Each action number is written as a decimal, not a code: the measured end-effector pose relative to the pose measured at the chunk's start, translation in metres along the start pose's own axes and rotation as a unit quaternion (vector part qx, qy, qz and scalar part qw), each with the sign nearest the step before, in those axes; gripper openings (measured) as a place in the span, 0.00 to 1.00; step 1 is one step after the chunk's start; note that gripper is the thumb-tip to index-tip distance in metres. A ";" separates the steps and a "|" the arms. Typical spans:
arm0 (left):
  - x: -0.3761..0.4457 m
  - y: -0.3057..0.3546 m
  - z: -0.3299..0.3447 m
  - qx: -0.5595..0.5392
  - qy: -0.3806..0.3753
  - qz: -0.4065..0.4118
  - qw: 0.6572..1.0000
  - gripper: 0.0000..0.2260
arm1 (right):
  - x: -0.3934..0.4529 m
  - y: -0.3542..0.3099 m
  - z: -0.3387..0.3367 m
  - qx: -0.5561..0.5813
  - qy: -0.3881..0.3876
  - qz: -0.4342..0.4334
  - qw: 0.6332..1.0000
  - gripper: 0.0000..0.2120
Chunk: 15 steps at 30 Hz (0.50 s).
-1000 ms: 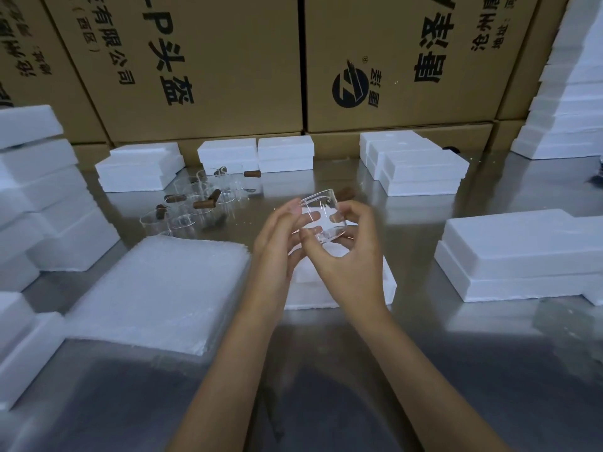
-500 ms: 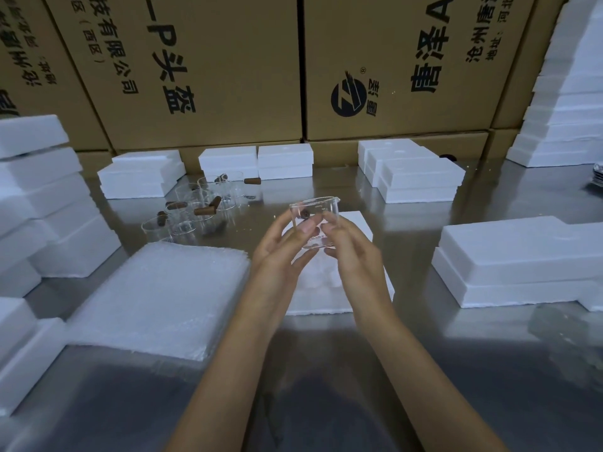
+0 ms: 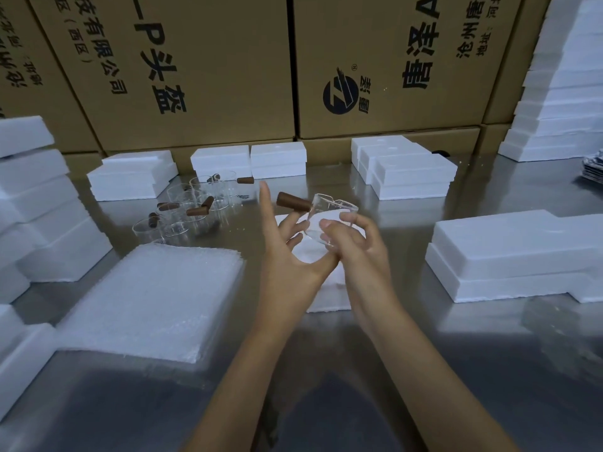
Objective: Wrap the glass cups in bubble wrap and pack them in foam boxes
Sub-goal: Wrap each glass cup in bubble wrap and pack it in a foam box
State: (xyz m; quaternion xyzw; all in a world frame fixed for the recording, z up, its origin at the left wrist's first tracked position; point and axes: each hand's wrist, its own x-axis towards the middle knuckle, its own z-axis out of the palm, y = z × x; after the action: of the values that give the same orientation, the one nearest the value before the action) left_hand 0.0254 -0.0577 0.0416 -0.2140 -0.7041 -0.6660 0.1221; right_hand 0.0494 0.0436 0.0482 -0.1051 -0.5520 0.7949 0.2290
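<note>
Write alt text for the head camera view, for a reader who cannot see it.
Two bare hands hold a clear glass cup with a brown handle over a steel table: the right hand grips its body, the left hand is spread open beside it. A stack of bubble wrap lies left, more glass cups behind, white foam boxes around.

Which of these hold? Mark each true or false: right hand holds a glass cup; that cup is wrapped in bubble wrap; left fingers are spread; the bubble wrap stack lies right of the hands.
1. The right hand holds a glass cup. True.
2. That cup is wrapped. False: it is bare.
3. The left hand has spread fingers. True.
4. The bubble wrap stack lies right of the hands. False: it lies left.
</note>
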 end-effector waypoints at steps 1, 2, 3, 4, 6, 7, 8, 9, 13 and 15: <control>0.001 -0.001 0.000 0.009 -0.010 -0.007 1.000 0.55 | 0.002 -0.001 0.000 0.012 0.005 0.014 1.000 0.20; 0.001 -0.002 -0.001 0.012 -0.020 -0.016 1.000 0.54 | 0.004 -0.002 -0.001 0.031 0.004 0.029 0.999 0.17; 0.002 -0.003 -0.002 0.009 -0.029 -0.025 0.999 0.52 | 0.004 -0.004 -0.001 0.053 -0.007 0.047 0.997 0.15; 0.004 -0.005 -0.004 0.005 -0.037 -0.030 0.999 0.48 | 0.004 -0.006 -0.001 0.075 -0.028 0.067 0.994 0.14; 0.005 -0.005 -0.007 0.003 -0.045 -0.026 0.999 0.39 | 0.002 -0.008 -0.002 0.121 -0.084 0.103 0.984 0.18; 0.005 -0.004 -0.008 -0.002 -0.045 -0.022 0.999 0.35 | 0.001 -0.009 -0.003 0.141 -0.107 0.117 0.977 0.20; 0.006 -0.002 -0.008 -0.011 -0.043 -0.018 0.999 0.33 | 0.000 -0.010 -0.005 0.160 -0.128 0.127 0.970 0.21; 0.005 -0.001 -0.009 -0.019 -0.041 -0.011 0.999 0.32 | -0.001 -0.011 -0.006 0.178 -0.145 0.134 0.964 0.22; 0.004 0.004 -0.008 -0.032 -0.026 0.016 0.999 0.30 | -0.001 -0.011 -0.008 0.179 -0.156 0.147 0.960 0.27; 0.004 0.003 -0.007 -0.003 0.002 0.020 1.000 0.28 | 0.001 -0.009 -0.004 0.140 -0.111 0.121 0.976 0.25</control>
State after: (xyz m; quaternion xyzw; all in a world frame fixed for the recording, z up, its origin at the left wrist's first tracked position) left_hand 0.0226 -0.0642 0.0471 -0.2274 -0.6977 -0.6655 0.1363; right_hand 0.0524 0.0507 0.0553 -0.0492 -0.4400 0.8930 0.0807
